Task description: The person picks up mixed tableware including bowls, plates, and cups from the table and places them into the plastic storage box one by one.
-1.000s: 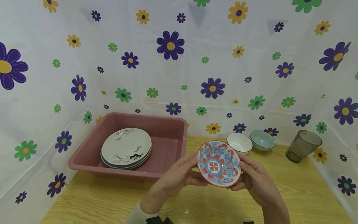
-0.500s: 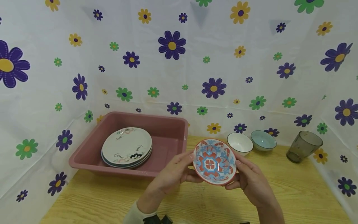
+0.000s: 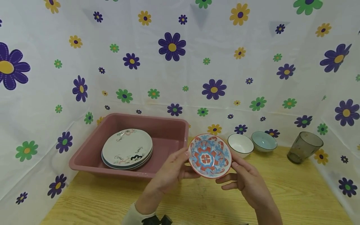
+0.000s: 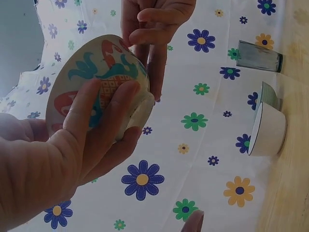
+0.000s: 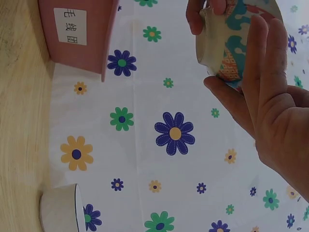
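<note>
A small bowl [image 3: 208, 156] with a red rim and a red, blue and white flower pattern is up in front of me, its inside tilted my way. On its left side my left hand [image 3: 170, 175] grips it, thumb over the rim; the left wrist view shows those fingers spread under the patterned outside [image 4: 79, 70], by the foot ring. At the right rim my right hand [image 3: 250, 184] holds the bowl lightly with its thumb near the edge. In the right wrist view its long fingers [image 5: 256, 58] lie along the outer wall.
Left of the hands stands a pink plastic tub [image 3: 166, 156] with a stack of plates [image 3: 127, 147] in it. Behind the right hand are a white bowl [image 3: 240, 145], a light blue bowl [image 3: 264, 142] and a smoky glass [image 3: 305, 147]. A flowered cloth [image 3: 191, 68] hangs around the wooden table [image 3: 301, 193].
Both hands have carried the patterned bowl left and slightly up, closer to the tub. The right hand's lower fingers have loosened from its underside. Tub, plates, other bowls and glass stay put.
</note>
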Motion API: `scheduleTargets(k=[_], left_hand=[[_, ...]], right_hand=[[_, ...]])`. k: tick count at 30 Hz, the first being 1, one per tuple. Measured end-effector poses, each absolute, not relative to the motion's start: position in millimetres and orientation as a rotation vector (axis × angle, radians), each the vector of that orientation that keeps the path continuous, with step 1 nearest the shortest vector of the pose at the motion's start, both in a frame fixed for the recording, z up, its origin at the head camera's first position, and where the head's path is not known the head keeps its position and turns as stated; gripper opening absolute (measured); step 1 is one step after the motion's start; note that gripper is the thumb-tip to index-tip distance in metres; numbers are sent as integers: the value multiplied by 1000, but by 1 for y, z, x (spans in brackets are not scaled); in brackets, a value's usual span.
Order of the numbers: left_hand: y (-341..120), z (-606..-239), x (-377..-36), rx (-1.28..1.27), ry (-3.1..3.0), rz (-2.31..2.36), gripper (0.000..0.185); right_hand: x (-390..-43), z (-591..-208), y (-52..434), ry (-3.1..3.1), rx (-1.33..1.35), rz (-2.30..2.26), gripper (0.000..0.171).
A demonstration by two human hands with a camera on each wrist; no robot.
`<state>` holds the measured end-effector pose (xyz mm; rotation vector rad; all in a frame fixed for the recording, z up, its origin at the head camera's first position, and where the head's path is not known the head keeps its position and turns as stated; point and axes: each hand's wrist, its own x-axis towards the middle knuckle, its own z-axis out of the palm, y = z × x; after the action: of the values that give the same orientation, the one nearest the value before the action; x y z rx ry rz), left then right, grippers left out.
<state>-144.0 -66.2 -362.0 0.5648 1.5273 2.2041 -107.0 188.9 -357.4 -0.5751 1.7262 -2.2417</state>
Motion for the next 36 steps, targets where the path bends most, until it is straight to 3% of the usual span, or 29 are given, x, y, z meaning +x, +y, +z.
scheduleTargets(k=[36], left_hand=[[-126, -358, -175, 412, 1656, 2517, 47]], right_hand=[[-118, -390, 114, 2334, -368, -1699, 39]])
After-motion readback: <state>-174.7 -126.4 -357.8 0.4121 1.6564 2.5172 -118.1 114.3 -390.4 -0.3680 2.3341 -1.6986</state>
